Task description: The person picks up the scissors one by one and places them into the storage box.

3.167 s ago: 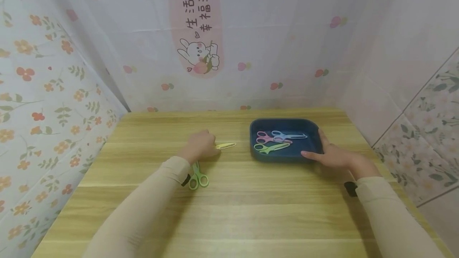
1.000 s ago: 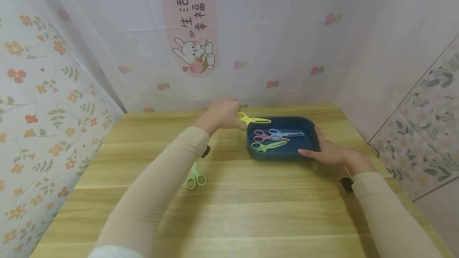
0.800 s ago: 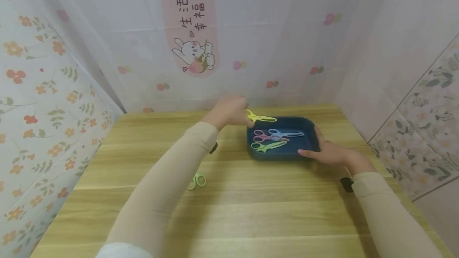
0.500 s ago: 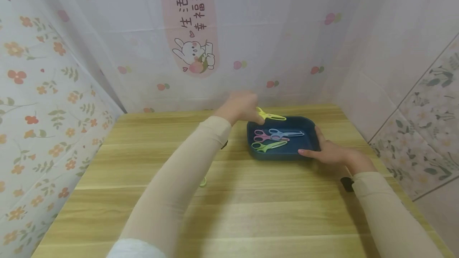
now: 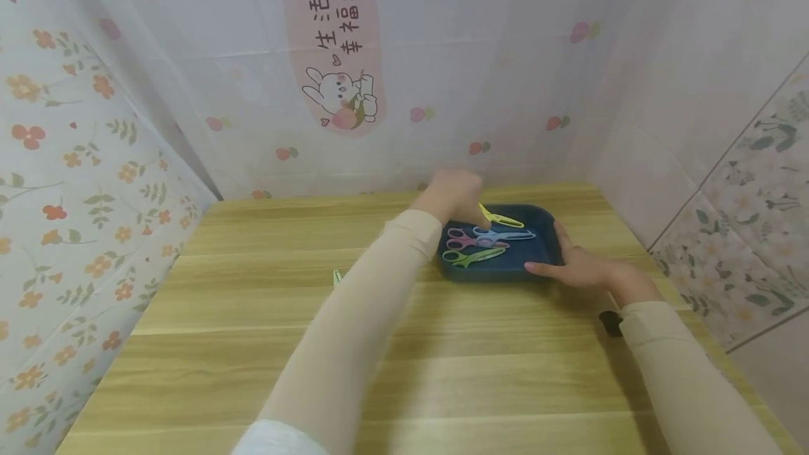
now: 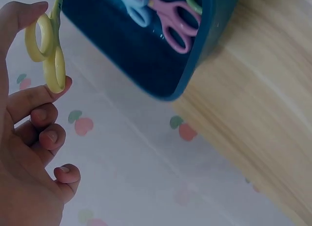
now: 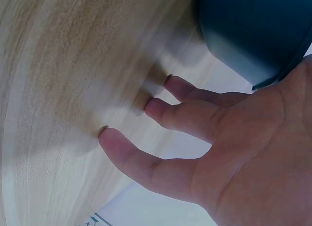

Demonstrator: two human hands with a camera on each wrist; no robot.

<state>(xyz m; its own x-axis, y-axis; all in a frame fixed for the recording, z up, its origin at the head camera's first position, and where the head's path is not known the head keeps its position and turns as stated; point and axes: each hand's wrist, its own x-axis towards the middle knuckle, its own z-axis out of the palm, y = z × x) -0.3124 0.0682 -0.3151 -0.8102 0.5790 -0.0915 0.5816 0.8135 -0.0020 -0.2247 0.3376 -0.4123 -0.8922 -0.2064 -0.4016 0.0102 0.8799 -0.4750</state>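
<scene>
My left hand (image 5: 458, 196) is over the back left of the dark blue tray (image 5: 489, 277). It pinches the yellow scissors (image 6: 54, 26) by the handle rings between thumb and index finger, the other fingers loosely curled. In the head view the yellow blades (image 5: 508, 221) point right, inside the tray's outline. Lying in the tray are pink scissors (image 5: 461, 240), light blue scissors (image 5: 508, 236) and green scissors (image 5: 475, 257). My right hand (image 5: 590, 272) rests at the tray's right front corner, thumb on the front rim. Its spread fingertips touch the table in the right wrist view.
A pale green blade tip (image 5: 338, 277) shows on the wooden table (image 5: 253, 343); the rest of those scissors is hidden behind my left sleeve (image 5: 354, 314). Patterned cloth (image 5: 240, 90) hangs behind the table's back edge and along both sides.
My left hand picked up the yellow scissors from the table, carried them right and has just lowered them over the tray. My right hand has stayed at the tray.
</scene>
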